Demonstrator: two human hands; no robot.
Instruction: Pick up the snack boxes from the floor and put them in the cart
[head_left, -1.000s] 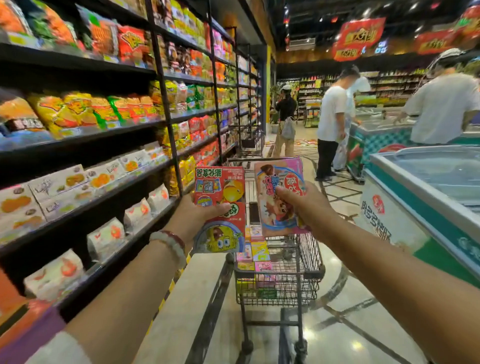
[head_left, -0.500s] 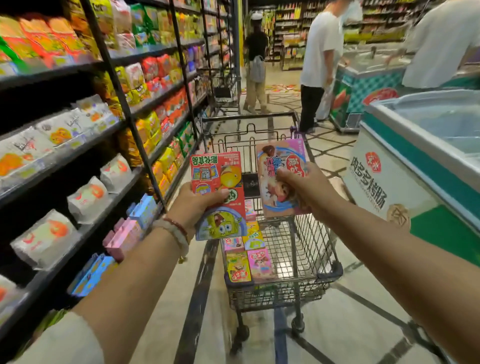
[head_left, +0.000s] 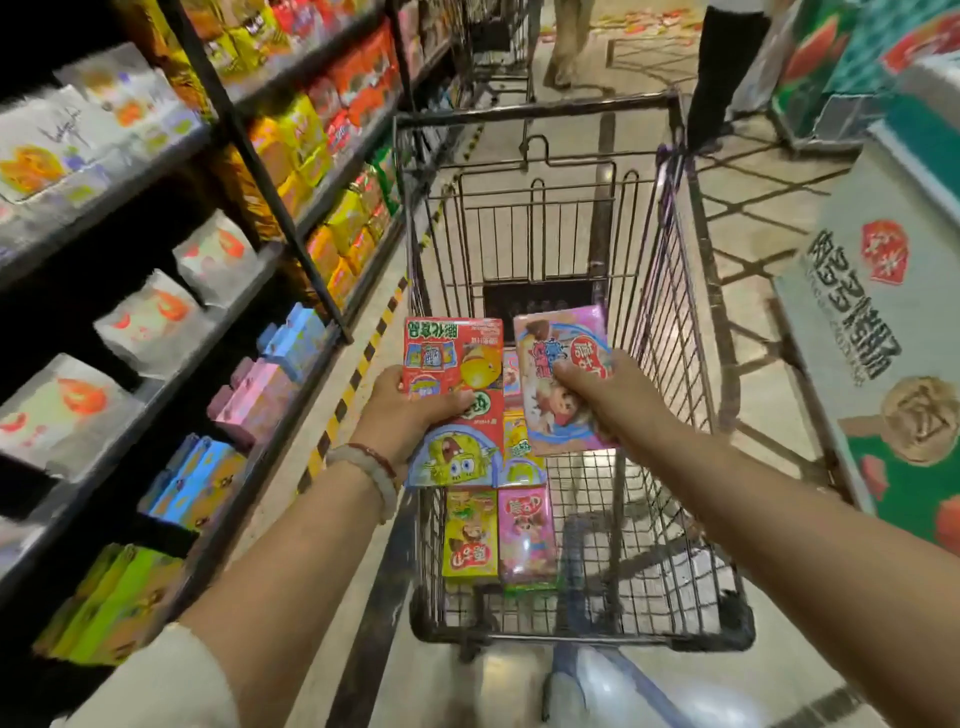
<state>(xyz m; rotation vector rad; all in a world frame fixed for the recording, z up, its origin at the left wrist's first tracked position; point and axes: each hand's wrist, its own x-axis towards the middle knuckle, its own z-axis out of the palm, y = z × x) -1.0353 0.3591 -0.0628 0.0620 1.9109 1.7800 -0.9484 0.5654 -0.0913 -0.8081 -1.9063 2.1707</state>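
Shop shelves (head_left: 156, 322) full of snack packs run along the left, and a shiny floor (head_left: 291, 519) lies under a wire cart (head_left: 670, 364) in the middle. Going from left to right, the left hand (head_left: 410, 410) comes first. Its thumb lies across the front of a red snack box (head_left: 457, 384) and its fingers curl behind, so it holds the box tight. The box is flat, face up, with its long side running from near to far and its top end pointing to the far end of the cart. It hangs over the cart's left side, likely so it can drop next to the boxes already there. Below it, a yellow box (head_left: 470, 535) and a pink box in the cart (head_left: 527, 535) lie flat side by side on the cart bottom, long sides also near to far. Next, the right hand (head_left: 608, 395) grips a pink snack box (head_left: 563, 374) the same way, over the middle of the cart, tipped a little to the left at its far end. On the far right stands a freezer chest (head_left: 872, 338).
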